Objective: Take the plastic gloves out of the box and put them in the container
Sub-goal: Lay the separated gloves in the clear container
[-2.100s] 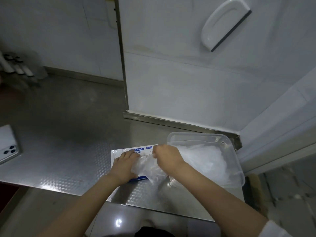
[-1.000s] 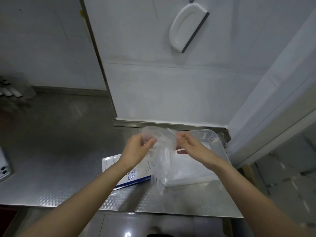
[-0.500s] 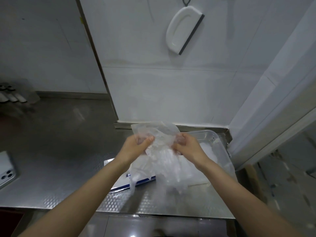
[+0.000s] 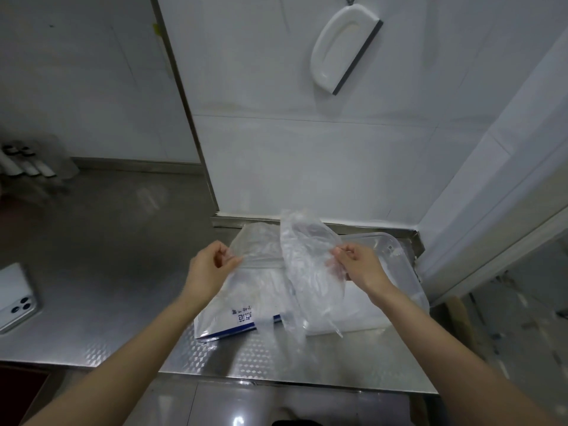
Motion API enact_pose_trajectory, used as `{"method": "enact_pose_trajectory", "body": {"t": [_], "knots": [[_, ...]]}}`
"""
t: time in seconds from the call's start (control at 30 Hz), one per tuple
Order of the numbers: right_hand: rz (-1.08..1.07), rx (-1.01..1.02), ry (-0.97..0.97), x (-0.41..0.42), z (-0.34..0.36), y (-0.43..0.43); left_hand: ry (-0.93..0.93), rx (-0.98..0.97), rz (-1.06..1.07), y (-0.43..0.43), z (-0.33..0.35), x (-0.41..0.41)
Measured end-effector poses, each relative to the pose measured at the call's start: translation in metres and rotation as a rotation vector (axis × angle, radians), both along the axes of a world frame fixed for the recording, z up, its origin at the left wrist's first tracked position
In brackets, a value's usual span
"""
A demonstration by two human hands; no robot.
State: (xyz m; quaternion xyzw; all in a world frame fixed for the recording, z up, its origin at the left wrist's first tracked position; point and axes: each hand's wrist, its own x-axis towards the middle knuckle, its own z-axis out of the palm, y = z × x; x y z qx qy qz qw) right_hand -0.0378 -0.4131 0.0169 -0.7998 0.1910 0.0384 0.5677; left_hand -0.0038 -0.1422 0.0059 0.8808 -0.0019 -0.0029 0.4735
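My left hand [image 4: 212, 267] is curled, thumb against fingers, pinching one edge of the thin translucent plastic gloves [image 4: 307, 265]. My right hand [image 4: 358, 267] pinches the opposite edge between thumb and fingertips, the other fingers loosely bent behind the film. The two hands are held apart at the same height, and the gloves are stretched between them in the air: one sheet runs across from the left hand, while a crumpled fold rises above the right hand and hangs down below it.

Beneath the gloves lies the flat white cardboard box with blue print [image 4: 227, 321], resting on the table [image 4: 92, 241], a stainless-steel surface with an embossed diamond pattern near its front edge. The clear rectangular plastic container [image 4: 408, 272] stands just to the right of the box, touching or nearly touching it. The hanging ends of the gloves fall over the box's right end and the container's near left corner. A pale layer lies inside the container; I cannot tell what it is.

At the far left edge of the table lies a white smartphone [image 4: 15, 299], camera side up. A white-handled squeegee [image 4: 344, 47] hangs on the white tiled wall [image 4: 276, 149].
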Motion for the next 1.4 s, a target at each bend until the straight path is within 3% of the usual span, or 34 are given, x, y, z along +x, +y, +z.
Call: {"method": "enact_pose_trajectory", "body": {"t": [0.07,0.17,0.27,0.4,0.63,0.77,0.9,1.0,1.1,1.17,1.3,1.4], "knots": [[-0.015,0.006,0.011,-0.001,-0.003,-0.004,-0.095,0.195,-0.019,0.008,-0.012,-0.001],[0.008,0.006,0.019,-0.005,-0.006,-0.004,-0.248,0.549,-0.211,0.014,-0.033,-0.003],[0.026,0.011,0.027,-0.008,-0.008,-0.002,-0.156,0.849,-0.421,0.003,-0.048,-0.012],[0.034,-0.001,0.03,-0.01,-0.01,-0.003,0.097,0.788,-0.54,-0.012,-0.063,-0.019],[0.057,-0.018,0.047,-0.012,-0.01,-0.005,0.322,0.832,-0.731,-0.017,-0.055,-0.016],[0.17,-0.015,0.01,-0.011,0.003,-0.011,0.421,0.655,-0.685,-0.019,-0.032,0.002],[0.37,-0.027,0.038,-0.009,0.02,-0.024,0.171,0.22,-0.39,-0.035,0.02,0.015],[0.526,0.029,0.088,-0.008,0.031,-0.029,0.334,-0.193,-0.479,-0.058,0.051,0.01],[0.517,0.101,0.079,-0.006,0.035,-0.03,0.511,-0.386,-0.619,-0.071,0.051,0.002],[0.429,0.086,0.028,-0.005,0.033,-0.035,0.561,-0.427,-0.611,-0.078,0.043,-0.006],[0.276,-0.026,-0.043,-0.005,0.032,-0.044,0.522,-0.306,-0.5,-0.088,0.029,-0.012],[0.251,-0.157,-0.075,-0.008,0.029,-0.042,0.483,-0.43,-0.403,-0.093,0.025,-0.007]]}}
